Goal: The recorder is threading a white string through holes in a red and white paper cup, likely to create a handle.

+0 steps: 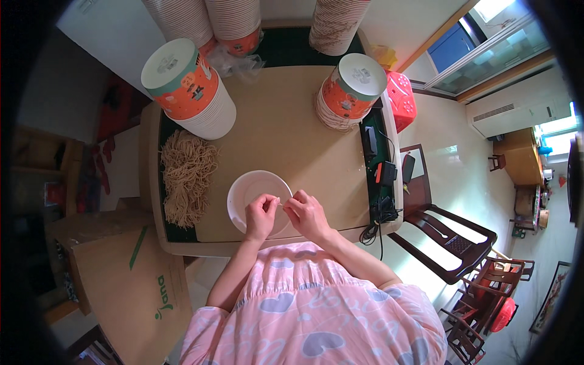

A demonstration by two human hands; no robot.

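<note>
A white round paper bucket (238,193), mouth up, stands near the table's front edge. Over its near right rim, my left hand (261,216) pinches with thumb and forefinger. Close beside it, my right hand (305,214) pinches too, the two sets of fingertips almost meeting. Whatever lies between the fingers is too small to make out. To the left lies a heap of tan twisted paper cords (187,176). Behind the heap leans a stack of orange and white paper buckets (193,91). At the far right, a shorter upside-down stack (350,94) has cord showing around its lower part.
More bucket stacks (340,24) stand along the table's back, with a clear plastic bag (237,64) by the left ones. Black chargers and cables (384,176) line the right edge. A cardboard box (134,274) is at lower left, a dark wooden chair (453,237) at right.
</note>
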